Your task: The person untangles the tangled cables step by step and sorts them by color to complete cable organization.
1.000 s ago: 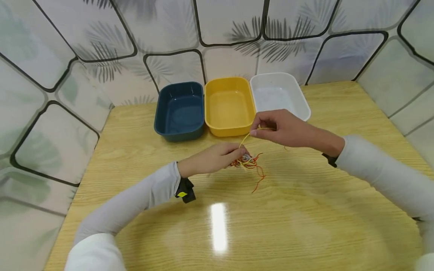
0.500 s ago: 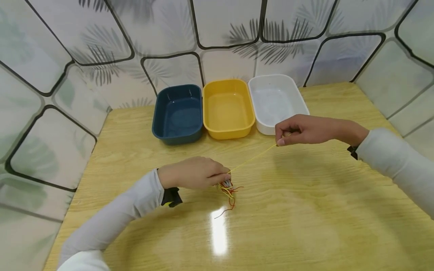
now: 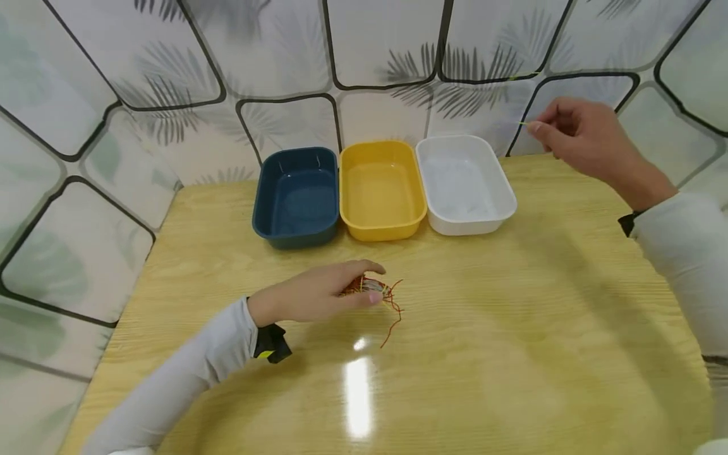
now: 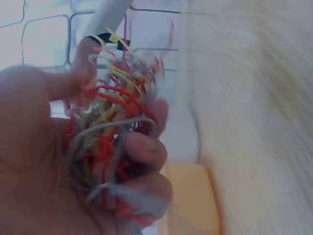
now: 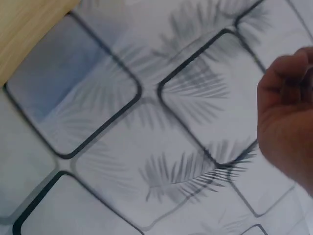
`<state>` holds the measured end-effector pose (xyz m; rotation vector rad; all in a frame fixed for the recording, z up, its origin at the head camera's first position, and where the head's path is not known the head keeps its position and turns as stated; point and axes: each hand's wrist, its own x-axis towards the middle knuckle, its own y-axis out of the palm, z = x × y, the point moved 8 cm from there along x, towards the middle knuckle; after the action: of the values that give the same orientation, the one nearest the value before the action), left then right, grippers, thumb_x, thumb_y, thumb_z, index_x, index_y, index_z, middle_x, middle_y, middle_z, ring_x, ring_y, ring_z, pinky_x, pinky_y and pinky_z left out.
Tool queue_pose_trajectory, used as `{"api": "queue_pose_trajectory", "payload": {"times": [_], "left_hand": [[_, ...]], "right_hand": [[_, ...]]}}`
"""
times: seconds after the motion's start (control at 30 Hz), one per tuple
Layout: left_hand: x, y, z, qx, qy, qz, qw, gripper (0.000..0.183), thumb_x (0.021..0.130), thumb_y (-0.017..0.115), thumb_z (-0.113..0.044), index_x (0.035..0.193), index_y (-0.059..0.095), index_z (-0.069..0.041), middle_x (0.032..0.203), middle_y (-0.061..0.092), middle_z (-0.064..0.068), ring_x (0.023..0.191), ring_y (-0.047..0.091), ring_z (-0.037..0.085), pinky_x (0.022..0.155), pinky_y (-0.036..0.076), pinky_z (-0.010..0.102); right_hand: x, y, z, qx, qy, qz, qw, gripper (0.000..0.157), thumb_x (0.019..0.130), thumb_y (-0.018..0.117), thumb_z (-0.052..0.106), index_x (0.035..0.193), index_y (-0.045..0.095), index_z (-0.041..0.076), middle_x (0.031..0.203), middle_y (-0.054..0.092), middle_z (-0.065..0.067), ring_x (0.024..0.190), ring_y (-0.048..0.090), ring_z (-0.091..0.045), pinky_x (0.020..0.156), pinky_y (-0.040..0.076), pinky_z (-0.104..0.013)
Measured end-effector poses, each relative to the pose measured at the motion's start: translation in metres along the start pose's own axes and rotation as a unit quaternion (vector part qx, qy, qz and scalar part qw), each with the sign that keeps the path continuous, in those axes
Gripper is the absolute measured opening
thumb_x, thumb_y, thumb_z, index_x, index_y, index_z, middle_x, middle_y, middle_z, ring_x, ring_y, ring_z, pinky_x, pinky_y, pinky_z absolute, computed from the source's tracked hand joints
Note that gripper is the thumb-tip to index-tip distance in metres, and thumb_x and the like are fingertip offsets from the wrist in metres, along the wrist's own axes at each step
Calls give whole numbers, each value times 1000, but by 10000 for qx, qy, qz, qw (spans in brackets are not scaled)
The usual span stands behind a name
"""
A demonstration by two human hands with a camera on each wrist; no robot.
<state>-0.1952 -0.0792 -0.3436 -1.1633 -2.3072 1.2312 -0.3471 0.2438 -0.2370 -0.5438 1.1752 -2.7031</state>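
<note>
My left hand [image 3: 313, 294] holds a tangled bundle [image 4: 115, 142] of thin red, yellow and grey strands, low over the table in front of the yellow box. In the left wrist view its fingers curl around the bundle. Loose red ends [image 3: 392, 325] stick out past the fingertips in the head view. Up at the right, beyond the white box, my right hand [image 3: 603, 142] pinches a thin yellow strand [image 3: 524, 123] between thumb and finger. Only a short piece of that strand shows clearly. The right wrist view catches just part of the right hand, at its edge.
A dark blue box [image 3: 298, 241], a yellow box [image 3: 382, 234] and a white box [image 3: 469, 226] stand side by side at the back of the wooden table [image 3: 483, 354]. Behind them rises a wall covering [image 3: 387, 107] with a leaf pattern.
My right hand has pulled the yellow strand away from the bundle, first rightward, then up towards the back right. My left hand has shifted a little left with the bundle, its thumb and forefinger spreading.
</note>
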Motion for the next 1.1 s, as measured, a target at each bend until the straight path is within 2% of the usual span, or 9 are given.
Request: {"api": "queue_pose_trajectory", "payload": {"times": [0.1, 0.17, 0.3, 0.53, 0.63, 0.73, 0.87, 1.0, 1.1], "left_hand": [[-3, 6, 0, 342, -136, -93, 9993, 71, 87, 46, -61, 145, 22, -29, 131, 41, -6, 108, 48, 6, 91, 37, 28], [-1, 9, -1, 298, -94, -192, 9993, 70, 88, 50, -53, 146, 22, -26, 131, 40, -3, 106, 48, 7, 90, 38, 27], [7, 9, -1, -157, -44, -519, 9985, 53, 92, 52, -41, 137, 38, -18, 120, 44, -4, 99, 47, 6, 85, 39, 24], [10, 0, 2, -1280, -153, -751, 9888, 36, 89, 56, -42, 119, 52, -21, 87, 57, -5, 65, 52, 13, 58, 42, 28], [11, -4, 3, -1728, -357, -720, 9817, 40, 89, 56, -41, 123, 49, -20, 86, 59, 1, 69, 57, 22, 57, 45, 31], [12, -8, 5, -2045, -487, -709, 9751, 44, 90, 55, -40, 127, 45, -18, 91, 60, 7, 76, 59, 28, 57, 46, 33], [17, -16, 6, -2058, -424, -827, 9742, 41, 91, 54, -37, 125, 44, -15, 94, 59, 7, 76, 59, 28, 57, 45, 34], [24, -26, 8, -1882, -360, -1005, 9763, 40, 92, 55, -35, 124, 45, -14, 95, 58, 3, 75, 60, 25, 59, 46, 33], [27, -31, 10, -1808, -384, -1104, 9766, 39, 91, 55, -35, 123, 46, -14, 95, 58, 2, 75, 60, 22, 59, 46, 32]], "right_hand": [[7, 3, -39, -699, 674, -612, 9934, 31, 91, 49, 43, 94, 58, 13, 76, 62, -1, 62, 52, -13, 55, 39, -28], [8, 18, -56, -1129, 699, -760, 9882, 30, 91, 46, 42, 93, 59, 14, 80, 64, -2, 67, 55, -16, 59, 40, -33], [0, 53, -70, -1953, 426, -803, 9765, 28, 91, 44, 40, 91, 60, 17, 85, 66, -4, 69, 56, -22, 55, 38, -40], [-3, 102, -62, -2581, 106, 140, 9660, 29, 92, 45, 41, 93, 60, 17, 85, 65, 1, 56, 51, -16, 43, 36, -35], [1, 118, -56, -2471, 105, 724, 9662, 29, 91, 47, 39, 95, 62, 15, 88, 65, 1, 58, 51, -16, 47, 38, -35], [5, 127, -50, -2292, 102, 1004, 9681, 28, 90, 50, 38, 96, 64, 14, 90, 65, 1, 64, 53, -16, 52, 40, -35], [9, 134, -48, -2249, 175, 1195, 9669, 31, 90, 51, 41, 98, 66, 15, 88, 64, 2, 67, 55, -15, 55, 41, -35], [12, 136, -48, -2433, 397, 1547, 9567, 40, 89, 50, 47, 104, 66, 13, 92, 65, -1, 72, 57, -17, 57, 43, -37], [13, 135, -37, -2461, 376, 1576, 9556, 42, 90, 49, 48, 105, 65, 13, 96, 65, -2, 75, 58, -19, 58, 44, -38]]}}
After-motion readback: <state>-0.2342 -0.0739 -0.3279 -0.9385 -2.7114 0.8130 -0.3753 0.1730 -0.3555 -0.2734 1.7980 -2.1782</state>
